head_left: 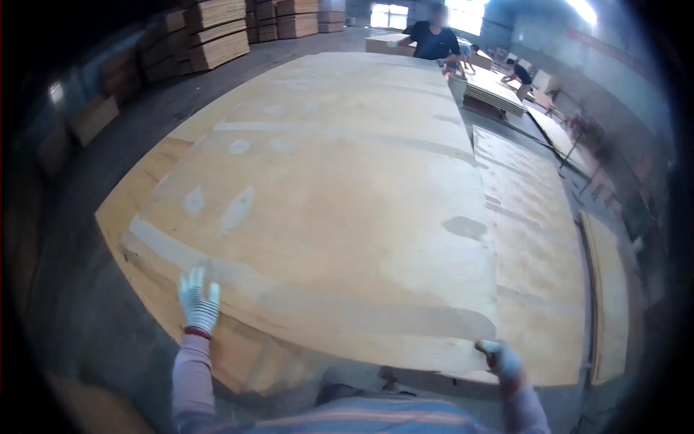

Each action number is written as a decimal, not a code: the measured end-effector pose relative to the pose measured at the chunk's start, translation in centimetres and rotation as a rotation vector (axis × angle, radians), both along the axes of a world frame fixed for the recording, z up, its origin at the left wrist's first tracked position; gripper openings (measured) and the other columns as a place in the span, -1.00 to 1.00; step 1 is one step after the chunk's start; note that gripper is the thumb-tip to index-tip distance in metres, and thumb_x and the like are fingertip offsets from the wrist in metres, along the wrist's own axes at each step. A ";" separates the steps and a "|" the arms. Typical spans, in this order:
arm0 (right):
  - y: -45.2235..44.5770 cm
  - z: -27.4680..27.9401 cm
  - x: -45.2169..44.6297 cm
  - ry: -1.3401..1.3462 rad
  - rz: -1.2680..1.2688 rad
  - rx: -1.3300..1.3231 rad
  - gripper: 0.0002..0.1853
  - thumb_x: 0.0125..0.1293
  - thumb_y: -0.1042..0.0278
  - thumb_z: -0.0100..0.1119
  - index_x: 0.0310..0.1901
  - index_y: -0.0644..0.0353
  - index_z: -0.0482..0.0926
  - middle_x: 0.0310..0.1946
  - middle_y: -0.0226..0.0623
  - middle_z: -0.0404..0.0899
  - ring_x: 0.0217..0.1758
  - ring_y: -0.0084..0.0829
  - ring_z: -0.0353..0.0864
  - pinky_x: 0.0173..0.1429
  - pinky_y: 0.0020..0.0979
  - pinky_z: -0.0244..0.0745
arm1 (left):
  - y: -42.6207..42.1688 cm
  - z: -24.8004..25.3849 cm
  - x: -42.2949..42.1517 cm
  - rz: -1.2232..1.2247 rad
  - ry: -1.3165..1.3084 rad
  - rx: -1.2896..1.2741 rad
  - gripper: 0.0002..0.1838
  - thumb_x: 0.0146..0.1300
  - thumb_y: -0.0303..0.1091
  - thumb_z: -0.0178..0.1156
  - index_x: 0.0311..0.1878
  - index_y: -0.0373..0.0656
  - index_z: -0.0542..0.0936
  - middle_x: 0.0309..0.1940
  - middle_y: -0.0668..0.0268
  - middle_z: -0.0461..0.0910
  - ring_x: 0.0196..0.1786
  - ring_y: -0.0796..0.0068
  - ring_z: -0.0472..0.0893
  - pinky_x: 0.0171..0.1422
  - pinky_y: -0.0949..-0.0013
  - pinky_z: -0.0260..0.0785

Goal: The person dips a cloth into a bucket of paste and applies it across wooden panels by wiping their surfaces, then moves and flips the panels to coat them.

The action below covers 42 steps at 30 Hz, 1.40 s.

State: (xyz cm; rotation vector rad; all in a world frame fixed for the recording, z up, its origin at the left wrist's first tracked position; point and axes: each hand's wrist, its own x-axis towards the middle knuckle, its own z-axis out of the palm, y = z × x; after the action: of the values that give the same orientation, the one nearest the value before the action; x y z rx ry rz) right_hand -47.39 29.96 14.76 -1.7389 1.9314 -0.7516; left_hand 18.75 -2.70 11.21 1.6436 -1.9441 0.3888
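A large plywood sheet (347, 202) with pale filler patches and grey strips lies in front of me, on top of other sheets. My left hand (197, 300), in a white glove with a striped cuff, is over the sheet's front left edge. Its fingers are spread and it holds nothing. At the front right corner, my right hand (500, 359), also gloved, is closed. Something dark shows at its fingertips; whether that is a small tool or the glove itself is unclear. The right hand is at the sheet's edge.
Another patched sheet (538, 253) lies to the right, with a narrow board (607, 296) beyond it. A person in a dark shirt (435, 45) stands at the far end. Board stacks (217, 32) stand back left. More people work around a stack (495, 94) at back right.
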 end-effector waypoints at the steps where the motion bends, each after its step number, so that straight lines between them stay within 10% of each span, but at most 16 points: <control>1: 0.9 -0.1 0.9 -0.162 -0.252 0.108 -0.73 0.34 0.20 0.18 -0.34 0.25 0.67 -0.51 -0.29 0.62 -0.43 -0.39 0.59 -0.33 -0.31 0.49 | -0.8 0.5 -1.4 0.027 -0.021 0.107 -0.35 0.24 -0.18 0.24 0.37 -0.17 0.34 0.40 0.01 0.27 0.46 -0.17 0.15 0.52 -0.15 -0.06; 3: 2.5 -0.2 2.6 -0.572 -0.852 0.155 -0.53 0.43 0.03 0.04 -0.42 0.33 0.61 -0.60 -0.30 0.55 -0.53 -0.36 0.52 -0.44 -0.23 0.37 | -0.4 2.5 -4.2 0.075 -0.083 0.332 -0.24 0.20 -0.18 0.28 0.43 -0.18 0.25 0.44 -0.03 0.20 0.49 -0.21 0.06 0.54 -0.21 -0.17; 7: 2.3 -1.9 6.9 -0.032 -1.249 0.074 -0.48 0.51 0.07 -0.15 -0.28 0.44 0.61 -0.59 -0.23 0.56 -0.51 -0.31 0.51 -0.30 -0.24 0.42 | -1.2 2.0 -4.5 0.103 0.284 0.131 -0.18 0.25 -0.11 0.27 0.46 -0.29 0.18 0.44 -0.10 0.18 0.51 -0.07 0.08 0.58 -0.04 -0.16; 11: 1.0 -3.1 9.0 -0.137 -1.202 -0.098 -0.44 0.55 0.09 -0.30 -0.25 0.46 0.58 -0.46 0.10 0.61 -0.45 -0.12 0.56 -0.22 -0.17 0.44 | -1.9 0.9 1.4 0.199 0.847 0.168 -0.24 0.35 -0.07 0.18 0.44 -0.35 0.18 0.41 -0.04 0.23 0.40 0.06 0.30 0.50 0.16 0.13; 13: 1.9 -8.0 8.3 -0.149 -1.172 0.221 -0.53 0.57 0.12 -0.16 -0.21 0.40 0.61 -0.42 -0.39 0.63 -0.35 -0.58 0.48 -0.22 -0.39 0.47 | -2.4 0.3 5.0 0.162 1.131 0.439 -0.24 0.37 -0.08 0.16 0.46 -0.30 0.13 0.43 0.03 0.23 0.34 0.13 0.37 0.45 0.22 0.22; 17: -1.8 -21.3 12.5 0.049 -0.869 0.435 -0.74 0.36 0.40 -0.20 -0.25 0.29 0.53 -0.41 0.08 0.63 -0.33 0.13 0.66 -0.29 0.00 0.55 | -3.8 3.1 -1.5 0.122 0.975 0.426 -0.25 0.38 -0.08 0.13 0.47 -0.29 0.11 0.42 0.05 0.24 0.34 0.16 0.37 0.45 0.23 0.22; 19: -4.2 -32.0 15.9 -0.038 -0.882 0.539 -0.66 0.43 0.29 -0.26 -0.12 0.31 0.53 -0.33 0.12 0.64 -0.23 0.13 0.68 -0.12 0.04 0.56 | -4.5 6.3 -5.3 0.043 0.900 0.325 -0.26 0.39 -0.08 0.12 0.47 -0.28 0.10 0.42 0.07 0.25 0.33 0.17 0.37 0.44 0.24 0.22; 24: -6.2 -31.4 17.1 -0.553 -0.913 0.609 -0.35 0.51 -0.05 -0.48 0.11 0.34 0.51 -0.02 0.26 0.58 0.20 0.19 0.50 0.29 0.00 0.36 | -4.8 17.6 -17.7 -0.261 0.763 0.062 -0.27 0.40 -0.09 0.08 0.48 -0.26 0.08 0.41 0.10 0.26 0.33 0.21 0.37 0.44 0.25 0.22; 34: -7.2 -38.7 8.8 -1.075 -1.238 0.330 -0.02 0.38 -0.45 -0.65 0.15 0.35 0.54 0.14 0.26 0.49 0.31 0.09 0.41 0.40 -0.06 0.22 | 2.8 33.8 -46.8 -1.177 0.846 -0.151 -0.29 0.42 -0.09 0.01 0.50 -0.22 0.05 0.39 0.17 0.29 0.32 0.28 0.37 0.42 0.29 0.23; 38: -5.7 -38.0 8.6 -1.368 -1.206 0.204 -0.05 0.39 -0.44 -0.61 0.14 0.32 0.55 0.07 0.16 0.57 0.10 0.01 0.56 0.19 -0.01 0.38 | 8.6 32.1 -56.4 -1.723 0.899 0.049 -0.29 0.43 -0.10 -0.02 0.51 -0.20 0.03 0.39 0.19 0.30 0.32 0.30 0.37 0.42 0.30 0.23; 42: -4.0 -37.4 8.0 -1.772 -1.153 0.071 -0.10 0.40 -0.41 -0.56 0.11 0.31 0.56 0.04 0.14 0.59 0.04 -0.05 0.59 0.08 -0.04 0.41 | 20.0 24.0 -59.6 -2.022 1.099 0.936 -0.19 0.39 -0.31 -0.03 0.57 -0.11 -0.23 0.56 0.09 -0.09 0.56 0.17 0.07 0.60 0.18 -0.05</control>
State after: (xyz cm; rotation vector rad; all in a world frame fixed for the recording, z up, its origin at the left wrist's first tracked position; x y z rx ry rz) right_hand -39.44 26.00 -22.61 0.5491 1.1831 -1.6254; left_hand -40.86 17.31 35.24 -0.5352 -1.7119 -1.8261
